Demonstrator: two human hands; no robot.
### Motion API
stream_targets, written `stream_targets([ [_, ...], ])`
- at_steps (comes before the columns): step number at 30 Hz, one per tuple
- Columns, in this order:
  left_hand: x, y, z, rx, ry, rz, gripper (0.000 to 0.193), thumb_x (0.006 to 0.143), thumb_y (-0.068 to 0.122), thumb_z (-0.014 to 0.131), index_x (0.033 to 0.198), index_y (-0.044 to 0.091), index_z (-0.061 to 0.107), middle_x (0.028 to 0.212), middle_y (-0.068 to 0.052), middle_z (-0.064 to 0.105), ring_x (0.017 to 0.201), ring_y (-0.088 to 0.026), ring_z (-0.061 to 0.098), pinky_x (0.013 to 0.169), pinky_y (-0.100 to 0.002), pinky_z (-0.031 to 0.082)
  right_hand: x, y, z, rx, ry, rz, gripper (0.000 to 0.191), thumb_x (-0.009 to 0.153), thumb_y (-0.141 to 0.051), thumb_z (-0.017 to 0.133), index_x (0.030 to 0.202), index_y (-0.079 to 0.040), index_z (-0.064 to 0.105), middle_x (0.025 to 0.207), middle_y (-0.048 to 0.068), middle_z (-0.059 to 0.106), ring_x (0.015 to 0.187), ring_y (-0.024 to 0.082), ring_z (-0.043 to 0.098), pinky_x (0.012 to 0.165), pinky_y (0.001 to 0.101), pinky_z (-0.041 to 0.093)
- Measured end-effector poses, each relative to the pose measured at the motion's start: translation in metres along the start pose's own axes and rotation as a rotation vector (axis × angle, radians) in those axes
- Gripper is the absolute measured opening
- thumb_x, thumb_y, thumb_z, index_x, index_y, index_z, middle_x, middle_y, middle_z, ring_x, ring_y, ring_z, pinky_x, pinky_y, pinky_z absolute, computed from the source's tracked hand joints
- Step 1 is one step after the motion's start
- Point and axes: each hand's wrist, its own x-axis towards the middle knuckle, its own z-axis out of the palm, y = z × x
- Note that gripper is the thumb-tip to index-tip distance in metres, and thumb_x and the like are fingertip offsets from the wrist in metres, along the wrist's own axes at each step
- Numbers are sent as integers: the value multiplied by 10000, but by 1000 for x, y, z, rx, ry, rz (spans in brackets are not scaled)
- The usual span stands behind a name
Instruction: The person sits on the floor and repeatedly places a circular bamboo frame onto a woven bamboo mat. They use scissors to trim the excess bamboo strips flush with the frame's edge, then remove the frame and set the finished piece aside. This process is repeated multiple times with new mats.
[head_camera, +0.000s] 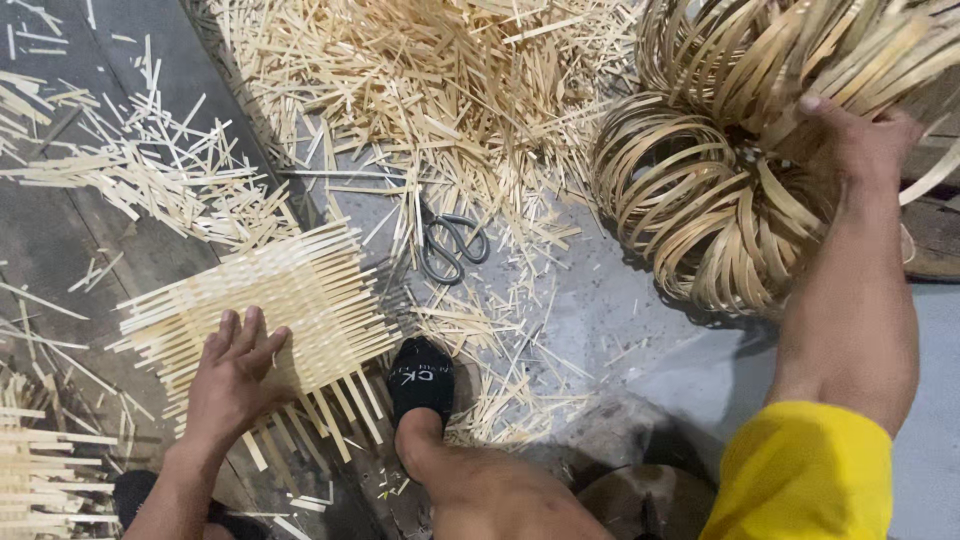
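Note:
My left hand (235, 375) lies flat, fingers spread, on a woven mat of pale bamboo strips (290, 300) on the floor. A foot in a black sock (420, 385) presses on the mat's near right corner. My right hand (850, 135) reaches far right and grips coiled bamboo strips in a pile of bamboo hoops (700, 210). My right arm wears a yellow sleeve (805, 475).
Grey scissors (450, 245) lie on the floor between the mat and the hoops. Loose bamboo offcuts (430, 90) cover the floor at the top and left. More woven strips (40, 470) sit at the lower left edge.

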Motion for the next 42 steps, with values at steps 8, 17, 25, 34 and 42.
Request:
stream_targets([
  [8, -3, -1, 2, -107, 62, 13, 969, 514, 393, 928, 1412, 288, 578, 1648, -87, 321, 1560, -328, 207, 1235, -483, 227, -199, -73, -17, -257, -243, -57, 637, 744, -305, 953, 1257, -82, 648, 1122, 70, 723, 1067, 221, 697, 974, 458, 525],
  [17, -10, 3, 5, -177, 67, -30, 982, 532, 382, 946, 1436, 313, 567, 1666, -75, 295, 1577, -310, 177, 1259, -465, 175, -354, 42, 107, -517, -729, -452, 298, 880, -362, 807, 1003, -97, 752, 927, 103, 735, 849, 279, 697, 777, 439, 573],
  [25, -6, 5, 4, -71, 0, -56, 988, 540, 475, 948, 1434, 322, 557, 1658, -97, 287, 1566, -321, 174, 1244, -481, 190, -352, 78, 98, 39, -548, -57, 215, 990, -225, 622, 1116, -69, 701, 922, 109, 751, 808, 221, 696, 704, 352, 544],
  [34, -5, 2, 8, -29, 37, -5, 1004, 523, 487, 933, 1439, 284, 575, 1640, -144, 325, 1549, -375, 216, 1228, -501, 220, -331, 45, 51, -307, -405, -437, 270, 852, -281, 810, 859, -15, 767, 818, 130, 719, 688, 281, 676, 651, 407, 523],
  [42, -1, -5, 17, -28, 45, 16, 993, 567, 556, 907, 1456, 275, 565, 1652, -151, 301, 1553, -380, 191, 1224, -530, 224, -333, 22, 42, -303, -470, -584, 553, 838, -251, 812, 1291, 0, 618, 1057, 210, 663, 893, 384, 673, 796, 485, 523],
])
